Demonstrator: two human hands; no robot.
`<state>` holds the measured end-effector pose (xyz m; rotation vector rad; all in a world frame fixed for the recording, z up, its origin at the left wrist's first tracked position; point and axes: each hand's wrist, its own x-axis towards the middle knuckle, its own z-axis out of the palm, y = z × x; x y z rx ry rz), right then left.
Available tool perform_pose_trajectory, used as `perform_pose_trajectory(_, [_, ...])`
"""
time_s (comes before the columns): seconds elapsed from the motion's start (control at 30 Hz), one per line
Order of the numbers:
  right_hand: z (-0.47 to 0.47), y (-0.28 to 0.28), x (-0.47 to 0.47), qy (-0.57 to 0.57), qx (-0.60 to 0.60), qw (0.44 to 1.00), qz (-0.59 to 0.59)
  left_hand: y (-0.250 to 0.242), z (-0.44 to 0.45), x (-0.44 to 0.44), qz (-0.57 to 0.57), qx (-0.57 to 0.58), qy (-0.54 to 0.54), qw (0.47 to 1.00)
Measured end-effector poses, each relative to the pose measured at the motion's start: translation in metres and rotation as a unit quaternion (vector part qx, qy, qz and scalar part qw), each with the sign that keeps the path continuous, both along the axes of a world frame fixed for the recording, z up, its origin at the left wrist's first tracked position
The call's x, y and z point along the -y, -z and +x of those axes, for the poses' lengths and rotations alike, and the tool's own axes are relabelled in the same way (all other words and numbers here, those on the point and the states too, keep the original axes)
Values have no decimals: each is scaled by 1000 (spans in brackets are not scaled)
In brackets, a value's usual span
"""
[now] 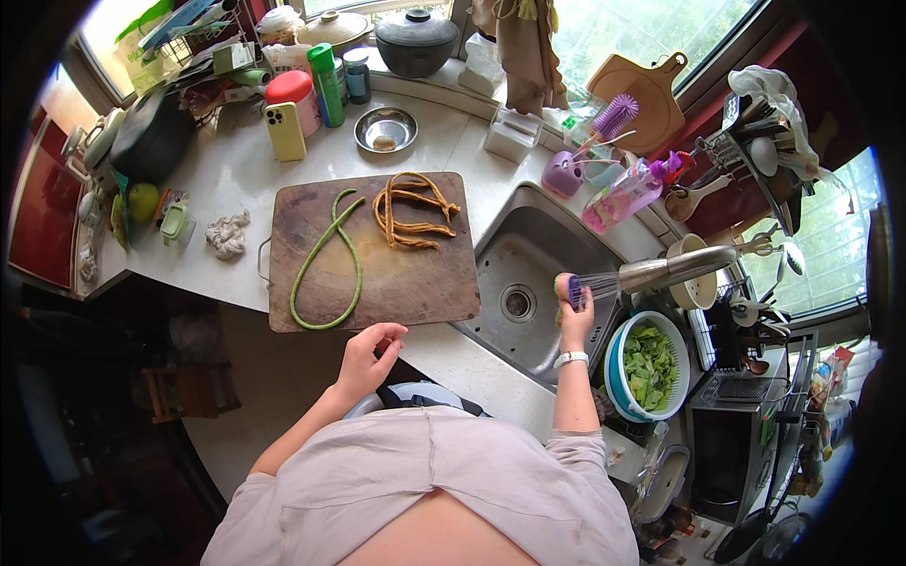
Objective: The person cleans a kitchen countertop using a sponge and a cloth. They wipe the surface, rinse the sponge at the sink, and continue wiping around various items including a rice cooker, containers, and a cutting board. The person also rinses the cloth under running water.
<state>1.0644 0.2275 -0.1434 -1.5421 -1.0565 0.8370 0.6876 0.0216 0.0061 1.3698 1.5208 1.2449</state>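
Note:
My right hand [577,318], with a white-banded watch at the wrist, holds a multicoloured sponge [564,286] over the sink [488,297]. Water streams onto it from the metal faucet [658,271]. My left hand [371,357] hovers at the near edge of a wooden cutting board [396,290], fingers loosely curled and holding nothing. On the board a long green bean pod [359,283] lies in a crossed loop. Beside it, to the right, is a heap of brownish-orange dried strips [407,228]. The sponge's far side is partly hidden by my fingers.
A basket of leafy greens [648,368] stands right of the sink. Behind the board are a metal dish [386,129] and a phone [285,132] propped upright. A crumpled cloth [228,235] lies left; a pink bottle [623,198] stands behind the sink.

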Motion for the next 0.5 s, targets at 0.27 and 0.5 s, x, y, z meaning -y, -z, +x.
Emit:
perform_pose_trajectory(0.27, [11,-49,-1,-114,-396,868,-277,4,-2,0,-1,6,8,1000])
perform_pose_trajectory(0.5, [5,-53,-24,-65,-553,779,-290,7,-3,2,-11,13,-2,1000])
